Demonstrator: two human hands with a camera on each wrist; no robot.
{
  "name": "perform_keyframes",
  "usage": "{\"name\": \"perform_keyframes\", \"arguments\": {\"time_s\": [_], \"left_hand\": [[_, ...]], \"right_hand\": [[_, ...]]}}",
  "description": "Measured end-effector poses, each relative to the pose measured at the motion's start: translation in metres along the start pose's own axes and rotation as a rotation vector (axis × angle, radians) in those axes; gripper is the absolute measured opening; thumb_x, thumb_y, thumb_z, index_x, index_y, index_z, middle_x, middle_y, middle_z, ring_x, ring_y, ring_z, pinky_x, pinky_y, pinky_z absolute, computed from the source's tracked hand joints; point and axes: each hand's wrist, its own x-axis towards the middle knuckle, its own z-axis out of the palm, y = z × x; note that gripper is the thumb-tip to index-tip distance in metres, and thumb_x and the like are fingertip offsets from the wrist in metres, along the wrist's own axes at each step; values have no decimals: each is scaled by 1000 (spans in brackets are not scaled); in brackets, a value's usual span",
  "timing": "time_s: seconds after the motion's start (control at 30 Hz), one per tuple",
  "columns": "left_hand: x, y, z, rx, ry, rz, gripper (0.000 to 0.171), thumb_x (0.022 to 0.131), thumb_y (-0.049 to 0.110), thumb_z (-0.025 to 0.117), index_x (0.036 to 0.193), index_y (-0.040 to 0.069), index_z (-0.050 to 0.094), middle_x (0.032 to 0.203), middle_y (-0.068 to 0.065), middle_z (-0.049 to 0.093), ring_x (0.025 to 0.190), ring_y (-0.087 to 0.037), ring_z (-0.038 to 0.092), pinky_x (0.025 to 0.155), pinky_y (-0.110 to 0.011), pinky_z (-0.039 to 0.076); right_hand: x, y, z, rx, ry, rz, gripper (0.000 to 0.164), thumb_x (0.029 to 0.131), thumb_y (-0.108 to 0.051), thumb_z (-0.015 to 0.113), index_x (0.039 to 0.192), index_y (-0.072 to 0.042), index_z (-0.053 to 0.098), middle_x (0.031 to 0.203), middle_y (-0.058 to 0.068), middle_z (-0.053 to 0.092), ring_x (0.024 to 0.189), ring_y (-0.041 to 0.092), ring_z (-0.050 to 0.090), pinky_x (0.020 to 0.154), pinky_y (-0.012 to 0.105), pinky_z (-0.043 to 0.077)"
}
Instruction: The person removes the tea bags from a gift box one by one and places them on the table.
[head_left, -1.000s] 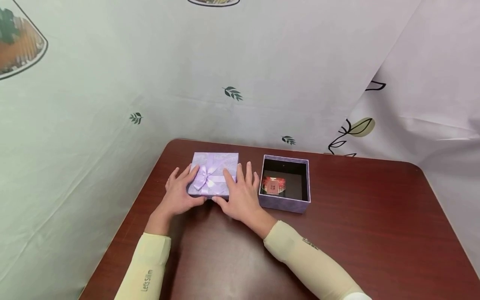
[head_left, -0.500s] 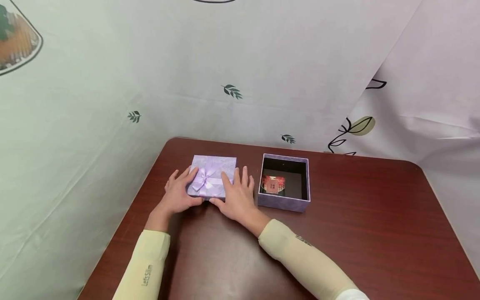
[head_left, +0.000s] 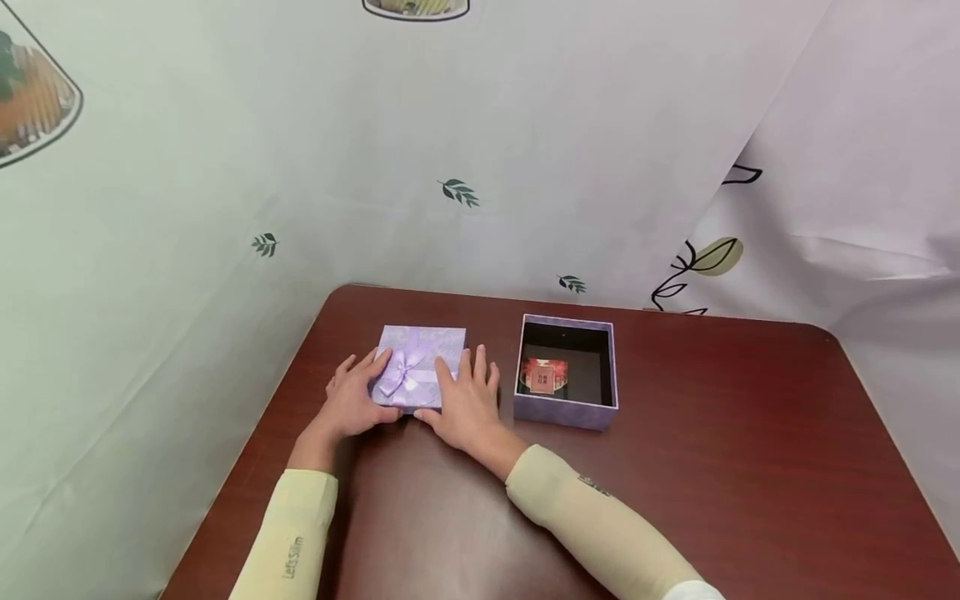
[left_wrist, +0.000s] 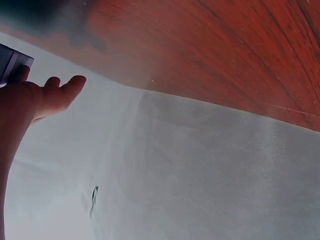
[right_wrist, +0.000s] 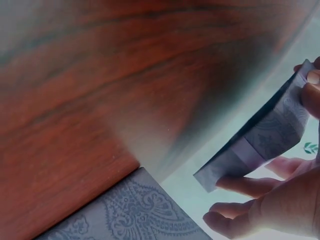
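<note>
A square lilac gift box lid, with a satin ribbon and bow, is held between both hands at the table's left side. My left hand grips its left side, thumb along the front edge. On the opposite side my right hand holds the right front corner, its index finger over the top and its outer fingers spread. In the right wrist view the lid shows edge-on with its ribbon band. Only a dark corner of the lid appears in the left wrist view, past the hand.
To the right stands the open gift box base, purple outside and black inside. A red printed card lies within it. The reddish-brown wooden table meets a pale patterned cloth backdrop along its back and left edges.
Both hands have brought the lid a little toward me and slightly left, widening its distance from the box base. The base stays put while the head view shifts slightly.
</note>
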Motion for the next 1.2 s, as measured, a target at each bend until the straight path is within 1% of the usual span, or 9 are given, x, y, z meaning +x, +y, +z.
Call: {"name": "perform_keyframes", "arguments": {"time_s": [0.17,0.4,0.53,0.77,1.0,1.2], "left_hand": [[0,-3,4,-19,-9,-9,104,67,28,87,156,10,36,161,-18,27,142,-52,8,100,-78,8],[2,-7,6,-58,-39,-42,105,67,29,88,157,12,35,161,-16,26,143,-50,6,98,-80,18],[2,-7,7,-55,-44,-46,104,67,29,88,156,13,36,161,-18,27,143,-49,7,97,-81,16],[3,-7,7,-37,-51,-43,104,66,28,89,155,10,38,159,-21,29,142,-52,6,94,-84,10],[4,-10,10,-2,-50,-47,105,65,30,91,154,10,39,158,-22,30,141,-53,8,94,-83,9],[4,-10,11,-9,-60,-60,105,66,30,90,155,11,38,158,-22,29,141,-53,8,96,-82,8]], "right_hand": [[0,-2,2,-3,-12,20,88,84,-62,71,153,-17,42,155,30,28,146,48,6,111,64,12],[1,-3,5,-5,-26,36,88,83,-62,71,153,-16,43,155,31,28,146,49,10,111,64,14],[1,-4,6,-15,-33,45,88,84,-62,71,153,-16,43,154,32,28,145,49,11,110,64,15],[3,-7,7,-22,-54,57,87,83,-62,72,152,-17,44,154,32,30,145,49,12,110,64,16],[3,-7,8,-17,-96,64,87,83,-54,76,154,-17,41,154,32,28,146,49,11,111,64,15],[2,-6,8,13,-115,90,86,84,-48,78,155,-21,38,156,30,25,146,48,10,111,64,14]]}}
